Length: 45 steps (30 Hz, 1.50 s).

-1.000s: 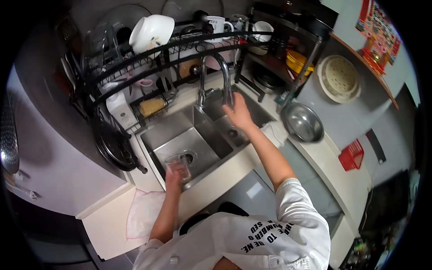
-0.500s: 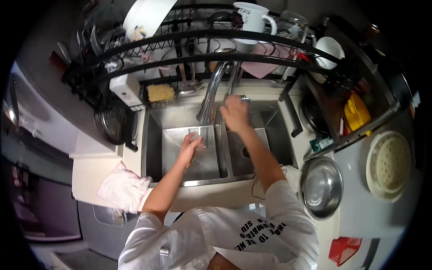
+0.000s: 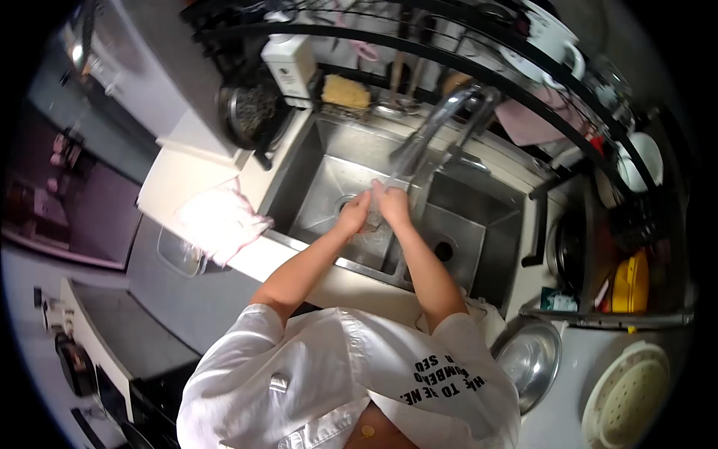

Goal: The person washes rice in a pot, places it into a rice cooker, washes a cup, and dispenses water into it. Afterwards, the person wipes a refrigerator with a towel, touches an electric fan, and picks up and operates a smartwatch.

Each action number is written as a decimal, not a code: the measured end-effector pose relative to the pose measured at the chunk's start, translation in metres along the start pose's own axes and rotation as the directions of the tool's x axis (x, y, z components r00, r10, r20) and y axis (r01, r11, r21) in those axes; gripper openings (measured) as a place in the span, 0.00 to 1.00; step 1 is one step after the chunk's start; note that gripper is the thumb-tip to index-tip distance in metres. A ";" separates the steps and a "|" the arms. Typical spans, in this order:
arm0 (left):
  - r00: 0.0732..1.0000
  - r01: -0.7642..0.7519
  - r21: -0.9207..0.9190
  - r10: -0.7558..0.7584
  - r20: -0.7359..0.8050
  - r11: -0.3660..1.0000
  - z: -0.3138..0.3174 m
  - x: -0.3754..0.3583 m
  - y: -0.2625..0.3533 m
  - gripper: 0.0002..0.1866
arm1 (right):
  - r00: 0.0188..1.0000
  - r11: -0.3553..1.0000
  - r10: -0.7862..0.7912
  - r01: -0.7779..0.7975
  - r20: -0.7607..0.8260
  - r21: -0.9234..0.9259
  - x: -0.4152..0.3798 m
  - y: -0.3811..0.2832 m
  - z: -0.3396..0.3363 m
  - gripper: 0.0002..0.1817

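The room is a kitchen corner with one pale counter (image 3: 172,178), and one steel sink is set into it with two basins, a left basin (image 3: 325,179) and a right basin (image 3: 467,232), each with one drain; one faucet (image 3: 441,116) arches over them. Two bare hands are at work in the left basin, with one clear glass (image 3: 369,220) between them, below the faucet; the left hand (image 3: 354,215) curls its fingers around the glass's side; the right hand (image 3: 393,206) has its fingers held close together against the glass, though blur hides the fingertips and whether they pinch cannot be told. Behind the sink stand one white bottle (image 3: 290,69) and, beside it, one yellow sponge (image 3: 345,92); one black rack (image 3: 336,31) curves above, carrying one white mug (image 3: 552,43) and one white bowl (image 3: 641,161). One pale cloth (image 3: 219,217) lies crumpled on the counter to the left; to the right are one steel bowl (image 3: 529,367), one pale colander (image 3: 627,400) and one yellow container (image 3: 630,283) on a shelf.
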<state>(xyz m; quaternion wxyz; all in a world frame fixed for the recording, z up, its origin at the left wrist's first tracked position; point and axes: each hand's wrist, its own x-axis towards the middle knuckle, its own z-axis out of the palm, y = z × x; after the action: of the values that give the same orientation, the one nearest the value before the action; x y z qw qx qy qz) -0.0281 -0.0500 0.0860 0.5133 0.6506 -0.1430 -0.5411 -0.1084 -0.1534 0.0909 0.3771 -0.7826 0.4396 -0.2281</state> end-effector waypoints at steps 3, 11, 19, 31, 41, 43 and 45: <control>0.934 -0.251 -0.052 0.228 -0.275 0.967 -0.005 0.032 -0.026 0.27 | 0.991 0.987 0.135 -0.134 -0.006 0.089 0.018 0.015 0.024 0.27; 0.865 -0.408 -0.239 0.289 -0.411 0.881 0.005 0.000 -0.001 0.25 | 0.953 0.651 0.145 -0.294 0.265 0.700 -0.023 -0.019 0.012 0.17; 0.999 0.040 -0.616 -0.026 0.033 0.787 0.002 -0.012 -0.005 0.36 | 0.951 0.918 -0.231 0.143 0.205 0.370 -0.023 0.024 0.003 0.16; 0.958 0.247 -0.626 -0.089 0.272 0.740 -0.038 0.001 -0.012 0.40 | 0.640 0.649 -0.755 0.760 0.144 0.026 -0.017 0.007 -0.003 0.09; 0.996 0.040 -0.477 0.001 0.086 0.878 -0.022 -0.020 -0.001 0.39 | 0.997 0.995 -0.022 0.014 0.074 0.101 0.005 -0.014 0.020 0.26; 0.996 0.051 -0.430 -0.015 0.086 0.901 -0.018 -0.021 0.005 0.36 | 0.965 0.885 0.162 -0.234 0.206 0.402 0.011 0.002 0.033 0.23; 0.962 0.198 -0.296 -0.127 0.243 0.934 -0.021 -0.007 0.007 0.30 | 0.944 0.852 0.207 -0.303 0.258 0.427 0.011 0.004 0.029 0.19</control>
<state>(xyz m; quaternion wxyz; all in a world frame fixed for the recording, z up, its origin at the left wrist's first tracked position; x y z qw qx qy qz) -0.0105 -0.0372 0.0938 0.5455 0.5050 -0.0555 -0.6666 -0.0849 -0.1528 0.0701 0.6218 -0.6239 0.4324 -0.1928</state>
